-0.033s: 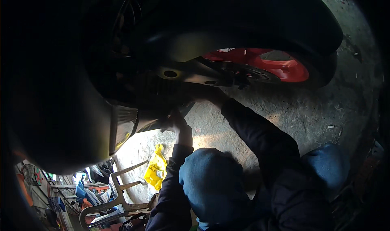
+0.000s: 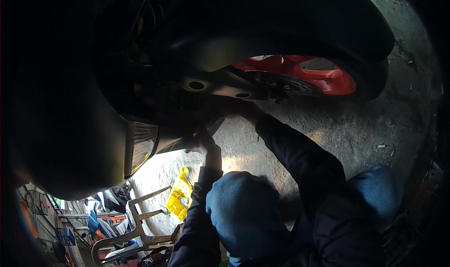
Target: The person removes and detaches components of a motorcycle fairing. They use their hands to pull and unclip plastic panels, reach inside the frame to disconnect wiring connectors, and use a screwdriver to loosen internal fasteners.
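Both hands reach under the dark body of a scooter or motorcycle, beside its front wheel. My left hand is raised against the lower edge of a dark body panel, next to a ribbed clear lamp lens. Its fingers are lost in shadow. Farther right, my right hand reaches in below a metal fork leg with two dark round holes. That hand's fingers are hidden too, and whatever it touches is too dark to make out. A red wheel rim with a brake disc shows beyond.
My knees in blue trousers are bent beneath my arms. On the rough concrete floor lies a yellow plastic bag, left of my left forearm. A brown chair and cluttered shelving stand at the lower left.
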A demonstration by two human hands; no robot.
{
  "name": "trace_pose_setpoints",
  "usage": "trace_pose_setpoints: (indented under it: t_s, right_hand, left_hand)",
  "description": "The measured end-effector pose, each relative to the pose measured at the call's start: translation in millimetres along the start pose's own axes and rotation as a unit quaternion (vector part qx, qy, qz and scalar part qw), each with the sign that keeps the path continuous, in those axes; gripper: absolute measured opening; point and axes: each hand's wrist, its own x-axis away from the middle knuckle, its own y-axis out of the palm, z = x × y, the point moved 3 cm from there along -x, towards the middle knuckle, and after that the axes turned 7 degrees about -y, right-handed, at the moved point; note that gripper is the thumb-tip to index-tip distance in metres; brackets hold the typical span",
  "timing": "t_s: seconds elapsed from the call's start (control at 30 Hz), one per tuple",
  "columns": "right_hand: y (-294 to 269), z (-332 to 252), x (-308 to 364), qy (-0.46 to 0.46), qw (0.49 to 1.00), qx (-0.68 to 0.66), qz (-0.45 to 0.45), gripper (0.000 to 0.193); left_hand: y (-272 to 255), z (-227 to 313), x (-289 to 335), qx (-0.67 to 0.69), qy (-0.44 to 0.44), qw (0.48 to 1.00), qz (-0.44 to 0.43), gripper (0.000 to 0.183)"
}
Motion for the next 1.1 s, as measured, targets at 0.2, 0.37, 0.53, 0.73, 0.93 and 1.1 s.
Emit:
trace_pose_setpoints:
  t_s: [0.2,0.37,0.53,0.73,0.93,1.1]
  right_hand:
    - [29,-22,34,0.208,0.862,0.453,0.088,0.059]
    - [21,-17,22,0.222,0.828,0.515,0.03,0.05]
    - [-11,-1,49,-0.025,0.95,0.227,0.215,0.029]
    - [-30,42,70,0.159,0.947,0.191,0.203,0.024]
    - [-63,72,78,0.004,0.935,0.02,0.354,0.027]
    - [-42,59,59,0.021,0.96,0.042,0.275,0.028]
  left_hand:
    - [-3,23,15,-0.127,-0.011,0.992,0.016,0.047]
    - [-11,15,9,-0.1,-0.01,0.995,0.012,0.052]
    - [-4,6,3,-0.036,-0.021,0.999,0.022,0.054]
    - [-7,-2,-4,0.029,-0.043,0.998,0.031,0.058]
    - [4,-37,-23,0.245,-0.131,0.96,-0.012,0.063]
    - [-28,-71,-53,0.331,-0.075,0.94,-0.033,0.064]
